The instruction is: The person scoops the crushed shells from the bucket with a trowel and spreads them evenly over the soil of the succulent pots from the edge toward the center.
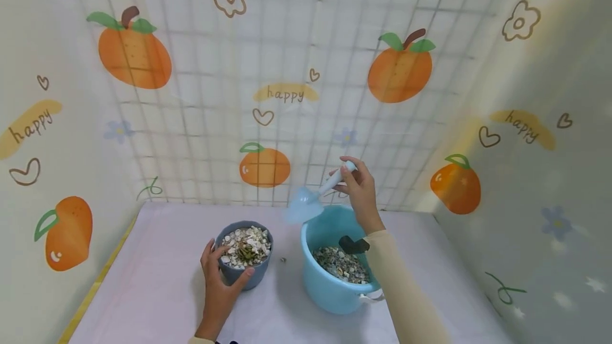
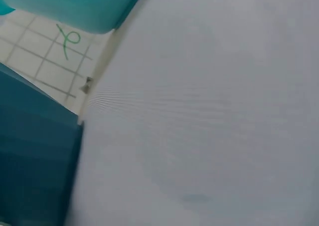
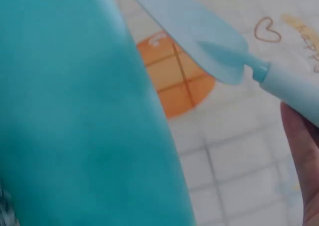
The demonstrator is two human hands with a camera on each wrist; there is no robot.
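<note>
A small blue-grey flowerpot (image 1: 258,276) stands on the table, with white pebbles and a small plant (image 1: 246,252) at its top. My left hand (image 1: 219,280) grips the pot, thumb at the near side and fingers at the left rim. Its dark blue wall shows in the left wrist view, where no hand appears. My right hand (image 1: 362,190) holds a light blue trowel (image 1: 306,206) by its handle, up above the rim of a turquoise bucket (image 1: 330,293). The trowel's blade tilts down and left, outside the bucket's left rim. Grey and white gravel (image 1: 337,265) lies inside the bucket.
A pale cloth covers the table (image 1: 143,280). One small crumb (image 1: 283,260) lies between pot and bucket. A white handle (image 1: 372,298) sticks out at the bucket's near right. Behind stands a grid wall under a printed curtain (image 1: 287,41), with more curtain at both sides.
</note>
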